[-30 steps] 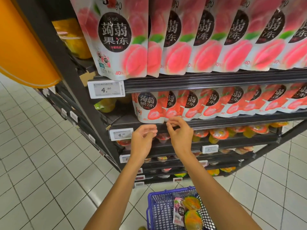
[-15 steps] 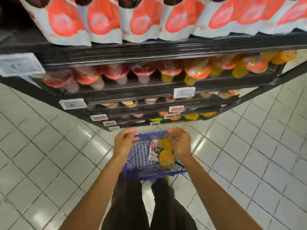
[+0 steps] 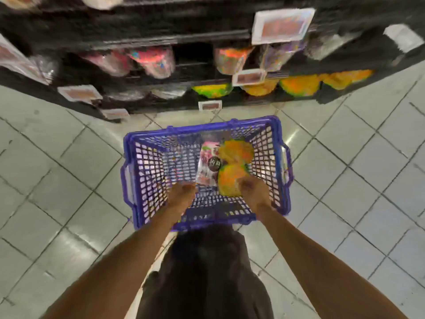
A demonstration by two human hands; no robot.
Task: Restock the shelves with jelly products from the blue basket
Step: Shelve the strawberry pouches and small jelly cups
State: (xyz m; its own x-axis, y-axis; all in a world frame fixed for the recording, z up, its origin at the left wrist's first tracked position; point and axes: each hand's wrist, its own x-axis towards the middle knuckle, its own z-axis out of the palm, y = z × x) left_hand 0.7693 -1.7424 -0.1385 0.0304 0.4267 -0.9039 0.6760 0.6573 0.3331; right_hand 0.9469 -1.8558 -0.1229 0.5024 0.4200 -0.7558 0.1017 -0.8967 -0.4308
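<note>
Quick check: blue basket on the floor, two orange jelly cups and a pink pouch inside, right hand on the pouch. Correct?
Not quite. In the head view the right hand is on the nearer orange jelly cup, not the pink pouch. The blue basket on the floor and its contents are as you said.
</note>
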